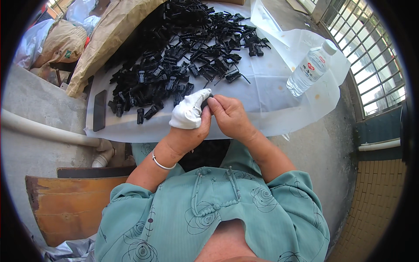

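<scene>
While a small black piece [207, 103] is held just nearer than the pile of black parts [172, 83], it is mostly covered by fingers. It appears to be grasped by both hands: the left hand [190, 120], partly wrapped in soft, wrinkled white cloth [192, 108], and the bare right hand [229, 114]. Handling of this piece is judged unfinished; whether the piled parts are done or waiting cannot be told. Those look hard, blocky and plastic, with thin rods jutting out. Beneath the pile, a smooth, translucent sheet [270, 115] is spread. Left of it, a flat, dark phone [100, 110] and creased brown paper [109, 39] are placed; right, a clear bottle [309, 70].
</scene>
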Available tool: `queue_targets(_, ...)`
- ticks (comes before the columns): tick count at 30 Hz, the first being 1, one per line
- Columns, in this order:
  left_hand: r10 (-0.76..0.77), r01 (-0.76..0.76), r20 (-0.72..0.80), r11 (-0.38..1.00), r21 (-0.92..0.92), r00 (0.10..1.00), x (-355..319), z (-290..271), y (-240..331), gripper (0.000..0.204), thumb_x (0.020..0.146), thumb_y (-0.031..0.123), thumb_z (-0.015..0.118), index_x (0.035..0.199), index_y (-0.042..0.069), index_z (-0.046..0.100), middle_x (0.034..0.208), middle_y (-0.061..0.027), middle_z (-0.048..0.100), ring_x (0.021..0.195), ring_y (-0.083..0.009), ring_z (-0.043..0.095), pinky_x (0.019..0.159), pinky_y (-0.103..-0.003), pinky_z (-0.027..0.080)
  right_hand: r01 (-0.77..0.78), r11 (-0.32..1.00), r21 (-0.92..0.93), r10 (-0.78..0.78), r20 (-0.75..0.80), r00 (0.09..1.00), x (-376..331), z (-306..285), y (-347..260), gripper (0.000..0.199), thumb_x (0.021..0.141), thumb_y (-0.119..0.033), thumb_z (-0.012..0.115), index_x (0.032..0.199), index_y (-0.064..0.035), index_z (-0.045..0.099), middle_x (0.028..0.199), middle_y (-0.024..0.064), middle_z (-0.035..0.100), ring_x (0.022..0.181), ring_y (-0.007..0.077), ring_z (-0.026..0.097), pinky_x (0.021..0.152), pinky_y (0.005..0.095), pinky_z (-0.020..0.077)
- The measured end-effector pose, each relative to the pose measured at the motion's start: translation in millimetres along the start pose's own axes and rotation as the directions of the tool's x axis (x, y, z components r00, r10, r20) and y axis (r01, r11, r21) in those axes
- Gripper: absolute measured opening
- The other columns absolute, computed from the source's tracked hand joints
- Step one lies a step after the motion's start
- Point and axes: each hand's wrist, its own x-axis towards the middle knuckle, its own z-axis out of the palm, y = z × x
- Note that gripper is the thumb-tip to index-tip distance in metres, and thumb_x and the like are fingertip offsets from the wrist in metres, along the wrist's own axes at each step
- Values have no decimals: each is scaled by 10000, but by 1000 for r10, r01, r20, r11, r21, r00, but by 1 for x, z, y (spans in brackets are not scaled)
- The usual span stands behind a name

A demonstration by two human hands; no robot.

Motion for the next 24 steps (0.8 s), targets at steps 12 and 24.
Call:
queue_targets(12, -321, 379, 206, 719, -582, 924, 8, -17, -7, 299, 910, 85, 457, 1199, 40, 398, 875, -30, 522, 690, -70, 470, 595, -202, 416, 35, 972, -231, 2, 157, 988, 2, -26, 0, 114, 833, -112, 602, 847, 1, 599, 607, 29, 473, 527, 91, 400, 486, 248, 355)
queue_targets(24, -303, 520, 444, 668, -533, 844, 7, -15, 10, 304, 855, 93, 430, 1153, 32, 432, 879, -14, 499, 749, -63, 454, 645, -215, 412, 79, 991, 103, -67, -120, 990, 4, -12, -8, 120, 790, -66, 657, 839, -9, 563, 628, 15, 490, 536, 71, 399, 484, 225, 354)
